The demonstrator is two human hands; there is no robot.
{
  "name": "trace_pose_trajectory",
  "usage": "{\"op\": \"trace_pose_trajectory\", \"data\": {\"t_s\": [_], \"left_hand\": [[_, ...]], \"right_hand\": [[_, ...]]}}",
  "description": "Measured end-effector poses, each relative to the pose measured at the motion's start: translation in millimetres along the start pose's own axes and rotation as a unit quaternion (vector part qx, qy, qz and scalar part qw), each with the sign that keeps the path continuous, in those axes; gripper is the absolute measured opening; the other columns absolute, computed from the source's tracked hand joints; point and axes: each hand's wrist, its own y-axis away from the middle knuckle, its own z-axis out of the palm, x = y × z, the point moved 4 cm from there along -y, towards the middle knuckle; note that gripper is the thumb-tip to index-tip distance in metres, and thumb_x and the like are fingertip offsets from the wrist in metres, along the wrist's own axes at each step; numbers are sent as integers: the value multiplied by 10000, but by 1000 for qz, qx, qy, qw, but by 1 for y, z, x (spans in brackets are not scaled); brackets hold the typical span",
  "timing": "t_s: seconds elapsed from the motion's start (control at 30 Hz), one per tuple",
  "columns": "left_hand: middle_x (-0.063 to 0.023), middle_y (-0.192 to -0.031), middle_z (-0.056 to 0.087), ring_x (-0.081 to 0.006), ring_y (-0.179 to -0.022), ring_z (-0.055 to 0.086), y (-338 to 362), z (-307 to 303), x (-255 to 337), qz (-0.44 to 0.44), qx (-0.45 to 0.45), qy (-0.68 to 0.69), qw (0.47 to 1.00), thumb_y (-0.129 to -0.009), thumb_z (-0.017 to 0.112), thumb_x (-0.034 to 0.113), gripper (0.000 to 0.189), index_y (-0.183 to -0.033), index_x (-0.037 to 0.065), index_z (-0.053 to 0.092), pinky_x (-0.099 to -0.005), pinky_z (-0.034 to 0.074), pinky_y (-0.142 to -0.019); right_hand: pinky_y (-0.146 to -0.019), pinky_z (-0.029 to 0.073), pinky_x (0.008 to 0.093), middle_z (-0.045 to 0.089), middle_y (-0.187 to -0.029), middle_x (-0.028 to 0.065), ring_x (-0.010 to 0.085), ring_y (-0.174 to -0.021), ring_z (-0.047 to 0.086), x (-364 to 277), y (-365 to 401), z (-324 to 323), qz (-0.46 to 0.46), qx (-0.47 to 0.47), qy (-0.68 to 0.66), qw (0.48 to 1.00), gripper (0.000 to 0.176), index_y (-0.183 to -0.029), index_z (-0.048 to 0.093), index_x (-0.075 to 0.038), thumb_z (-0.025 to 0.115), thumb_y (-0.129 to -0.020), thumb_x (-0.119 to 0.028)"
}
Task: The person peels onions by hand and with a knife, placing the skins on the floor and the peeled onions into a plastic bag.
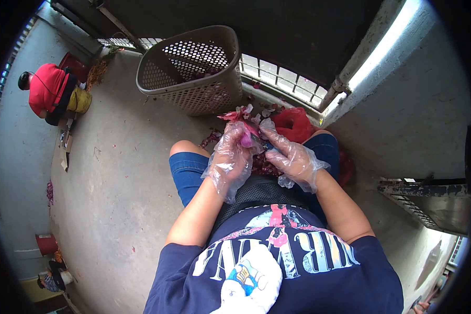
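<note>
My left hand (234, 152), in a clear plastic glove, is closed around a pink-purple piece (246, 138) that looks like a red onion with loose skin. My right hand (292, 154), gloved the same way, is close beside it. Its fingers and thumb come together near a small dark bluish thing, too small to make out. Dark red skins (262, 166) lie in a heap below and between my hands. Pale pink peels (239, 113) show just beyond my left fingertips. A red mesh bag (292, 124) lies behind my right hand.
A tall perforated basket (206, 93) with dark red skins inside stands ahead, left of centre. Scattered peels lie by the barred opening. At left a person in red (49, 94) sits near a red tub (74, 68). A metal-edged stand (426, 191) is on the right.
</note>
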Motion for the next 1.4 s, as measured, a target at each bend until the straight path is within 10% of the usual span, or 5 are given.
{"op": "trace_pose_trajectory", "data": {"t_s": [0.67,0.73,1.4], "left_hand": [[-120,-1210,518,-275,-1116,479,-8,-11,-21,-96,60,80,990,-932,297,456,513,-1234,73,457,-440,329,-1000],[-117,-1204,524,-265,-1130,474,-6,-8,-20,-108,46,50,992,-932,313,464,522,-1254,74,443,-429,341,-997],[-62,-1004,580,-207,-823,573,-6,-21,-27,-56,129,-65,988,-857,539,456,440,-1111,97,517,-333,492,-722]], "right_hand": [[-994,335,328,458,-1308,160,291,-1215,441,4,-1,0,-1,4,44,999,593,-1383,284,-88,518,-878,-293],[-883,418,403,517,-1220,178,387,-1051,520,5,-2,-1,-31,42,75,996,601,-1400,240,-235,484,-869,-377],[-946,392,333,490,-1276,134,308,-1137,501,14,-9,5,14,59,7,998,444,-1331,400,-185,440,-915,-332]]}}
